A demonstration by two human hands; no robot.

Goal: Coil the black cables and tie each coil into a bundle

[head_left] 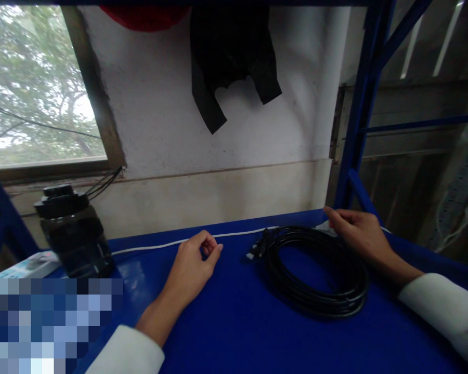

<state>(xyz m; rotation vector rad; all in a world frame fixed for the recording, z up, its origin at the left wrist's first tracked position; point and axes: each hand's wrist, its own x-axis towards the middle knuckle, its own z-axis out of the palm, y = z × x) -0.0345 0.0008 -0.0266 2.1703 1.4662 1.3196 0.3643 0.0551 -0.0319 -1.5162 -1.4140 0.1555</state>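
Note:
A coil of black cable (315, 302) lies on the blue tabletop, its dark connectors (259, 246) at the coil's left side. To the left of these connectors is my left hand (195, 265), with loosely bent fingers, a gap between thumb and fingers, and nothing in it. My right hand (361, 236) hovers by the coil's far right edge. Its thumb points left, the other fingers are partly hidden behind it, and I see nothing held in it. A small whitish, see-through piece (326, 227) lies close to that hand; whether they touch is unclear.
A white cord (152, 247) runs along the back of the blue tabletop (218, 332). A dark bottle (74, 234) and a white power strip (27, 266) stand at left. A black bag (234, 47) hangs above, and a blue frame post (361, 109) rises at right.

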